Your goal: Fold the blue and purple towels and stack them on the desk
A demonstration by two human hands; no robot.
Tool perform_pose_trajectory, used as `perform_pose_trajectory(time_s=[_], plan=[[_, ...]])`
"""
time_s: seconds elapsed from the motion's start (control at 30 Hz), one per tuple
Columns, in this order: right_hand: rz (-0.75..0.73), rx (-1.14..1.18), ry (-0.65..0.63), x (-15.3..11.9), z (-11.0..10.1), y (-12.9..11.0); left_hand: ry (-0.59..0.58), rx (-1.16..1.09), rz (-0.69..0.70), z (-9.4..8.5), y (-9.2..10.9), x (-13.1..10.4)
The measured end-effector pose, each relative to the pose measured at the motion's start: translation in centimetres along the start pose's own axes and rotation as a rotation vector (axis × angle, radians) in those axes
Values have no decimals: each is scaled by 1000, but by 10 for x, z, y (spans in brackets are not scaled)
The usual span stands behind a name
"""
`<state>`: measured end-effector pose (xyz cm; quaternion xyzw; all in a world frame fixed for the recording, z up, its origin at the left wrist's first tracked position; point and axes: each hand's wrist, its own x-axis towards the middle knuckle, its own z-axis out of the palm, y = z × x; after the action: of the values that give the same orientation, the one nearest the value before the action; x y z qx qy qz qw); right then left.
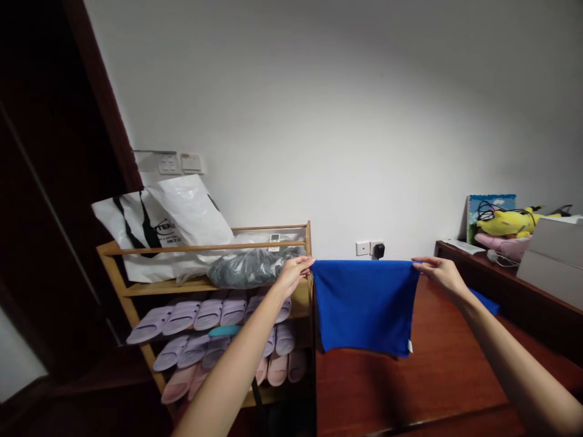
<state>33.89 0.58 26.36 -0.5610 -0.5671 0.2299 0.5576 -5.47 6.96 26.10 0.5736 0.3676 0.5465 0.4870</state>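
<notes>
So the left hand point(295, 274) is pinching one top corner of a blue cloth point(367, 303) and the right hand point(441, 274) is pinching the other, probably to keep the edge taut and let it hang flat. It's hanging around 5 o'clock, over the reddish bench point(437, 376). A slipper rack point(168, 288) is standing at 8 o'clock, close by the left hand, and boxes point(553, 255) are sitting at 3 o'clock, so side room's looking limited.

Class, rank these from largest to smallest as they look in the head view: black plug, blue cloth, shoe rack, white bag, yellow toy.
1. Shoe rack
2. Blue cloth and white bag, too alike to rank
3. Yellow toy
4. Black plug
</notes>
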Motion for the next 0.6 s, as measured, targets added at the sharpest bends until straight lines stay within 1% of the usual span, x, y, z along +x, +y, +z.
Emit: perform_pose_trajectory(time_s=[0.13,0.3,0.47,0.6], plan=[[-21,-40,43,3,0,6,12,63,13,1,1,1],[-82,-106,17,8,0,16,17,194,58,0,3,2],[-173,-281,22,6,-6,15,35,384,174,-3,6,0],[-249,-419,47,-2,-12,15,4,575,306,0,16,-11]])
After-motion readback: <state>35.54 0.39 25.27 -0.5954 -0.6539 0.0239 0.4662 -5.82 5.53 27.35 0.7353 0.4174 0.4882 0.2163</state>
